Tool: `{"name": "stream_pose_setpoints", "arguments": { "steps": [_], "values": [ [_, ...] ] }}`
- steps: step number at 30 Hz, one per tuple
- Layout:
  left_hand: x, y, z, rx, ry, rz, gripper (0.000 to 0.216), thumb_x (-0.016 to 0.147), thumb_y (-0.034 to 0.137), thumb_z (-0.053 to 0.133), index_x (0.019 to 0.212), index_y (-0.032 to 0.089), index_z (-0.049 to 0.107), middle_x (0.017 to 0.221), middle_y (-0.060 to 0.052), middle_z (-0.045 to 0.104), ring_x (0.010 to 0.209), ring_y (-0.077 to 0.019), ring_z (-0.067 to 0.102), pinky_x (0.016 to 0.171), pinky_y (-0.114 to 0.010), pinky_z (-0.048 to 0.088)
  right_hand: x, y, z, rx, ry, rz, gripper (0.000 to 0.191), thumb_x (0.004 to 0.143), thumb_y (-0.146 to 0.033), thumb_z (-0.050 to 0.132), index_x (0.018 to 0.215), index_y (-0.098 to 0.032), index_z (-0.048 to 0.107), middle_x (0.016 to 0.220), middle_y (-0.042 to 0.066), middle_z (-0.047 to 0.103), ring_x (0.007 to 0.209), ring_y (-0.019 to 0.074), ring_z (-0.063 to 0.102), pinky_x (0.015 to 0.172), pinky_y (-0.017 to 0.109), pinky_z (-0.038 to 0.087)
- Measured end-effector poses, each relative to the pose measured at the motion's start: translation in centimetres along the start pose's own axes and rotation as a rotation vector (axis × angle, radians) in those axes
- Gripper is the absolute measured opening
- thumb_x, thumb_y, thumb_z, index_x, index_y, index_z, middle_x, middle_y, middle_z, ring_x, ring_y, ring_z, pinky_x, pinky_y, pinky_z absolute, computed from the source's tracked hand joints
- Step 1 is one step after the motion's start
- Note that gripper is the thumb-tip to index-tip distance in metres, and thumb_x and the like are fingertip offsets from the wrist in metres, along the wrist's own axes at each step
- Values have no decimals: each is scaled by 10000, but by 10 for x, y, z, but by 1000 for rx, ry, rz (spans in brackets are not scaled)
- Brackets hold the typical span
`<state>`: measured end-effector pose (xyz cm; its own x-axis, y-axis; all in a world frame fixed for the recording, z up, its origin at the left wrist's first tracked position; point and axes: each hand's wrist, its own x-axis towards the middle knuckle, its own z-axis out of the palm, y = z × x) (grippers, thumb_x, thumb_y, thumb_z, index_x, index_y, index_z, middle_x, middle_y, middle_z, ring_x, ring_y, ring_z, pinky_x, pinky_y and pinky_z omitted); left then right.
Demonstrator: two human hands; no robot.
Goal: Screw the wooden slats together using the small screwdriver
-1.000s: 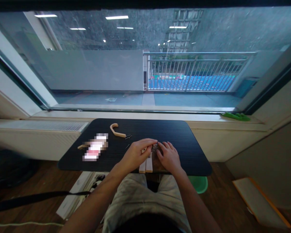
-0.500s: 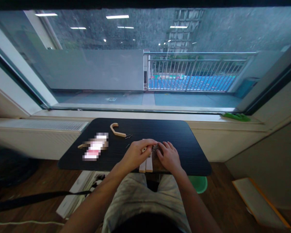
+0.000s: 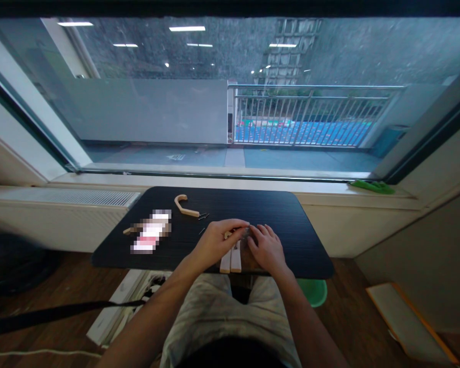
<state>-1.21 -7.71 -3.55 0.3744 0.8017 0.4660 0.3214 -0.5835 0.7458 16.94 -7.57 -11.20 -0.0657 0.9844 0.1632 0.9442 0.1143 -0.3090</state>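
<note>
Just above the table's near edge, my left hand (image 3: pixel 217 240) reaches across two pale wooden strips (image 3: pixel 235 261), its thumb and forefinger pinched together. Whatever lies between those fingertips is too small to make out. My right hand (image 3: pixel 269 248) lies beside it, fingers apart and stretched out over a brown flat piece (image 3: pixel 250 261); its forefinger tip comes close to my left fingertips. Part of a light wooden piece with a hole shows under my left hand. A hook-shaped wooden piece (image 3: pixel 182 207) lies farther back, beside several thin dark screws or nails (image 3: pixel 203 216).
The black table (image 3: pixel 253 202) stands below a large window. At its left lies a blurred-out pink and white item (image 3: pixel 151 232) over a wooden piece. A green cloth (image 3: pixel 371 186) rests on the sill. A green basin (image 3: pixel 314 292) sits below the table's right side.
Both hands stay almost where they were. My left thumb has moved slightly up and right, closer to the forefinger tip. The things on the table have not moved.
</note>
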Motion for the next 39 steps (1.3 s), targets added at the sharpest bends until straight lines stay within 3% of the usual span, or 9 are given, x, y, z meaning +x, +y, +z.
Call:
{"name": "stream_pose_setpoints", "arguments": {
  "steps": [11,22,27,31,39],
  "values": [
    [0,-1,1,-14,-23,-6,265,943,232,528,1105,172,730,1106,-78,761,1007,-193,715,938,-310,553,0,-2,-2,4,-14,2,458,961,-347,445,1390,-231,558,1424,90,552,1373,299,405,1110,443,328],
    [-2,1,2,7,22,-3,207,901,260,625,1051,183,746,1009,-61,781,893,-186,730,820,-283,582,0,0,-1,1,4,2,452,960,-349,446,1382,-241,565,1424,88,553,1371,294,411,1108,442,335],
    [-5,-4,6,44,69,-57,280,872,273,676,1144,209,687,1028,-50,772,906,-192,731,840,-301,577,0,1,0,-12,16,-7,450,959,-355,446,1376,-242,570,1418,82,561,1361,290,420,1105,428,336],
    [-5,-5,6,64,73,-92,219,859,276,697,1058,184,681,972,-56,762,861,-192,720,796,-302,566,0,2,1,-16,11,-2,453,964,-368,446,1380,-236,566,1421,85,556,1362,294,418,1106,427,335],
    [-4,-6,5,64,141,42,177,855,254,689,1011,172,706,945,-66,688,823,-168,655,734,-280,553,0,1,1,-2,4,-2,451,961,-349,449,1381,-232,567,1424,92,552,1368,298,416,1109,436,333]
  ]
}}
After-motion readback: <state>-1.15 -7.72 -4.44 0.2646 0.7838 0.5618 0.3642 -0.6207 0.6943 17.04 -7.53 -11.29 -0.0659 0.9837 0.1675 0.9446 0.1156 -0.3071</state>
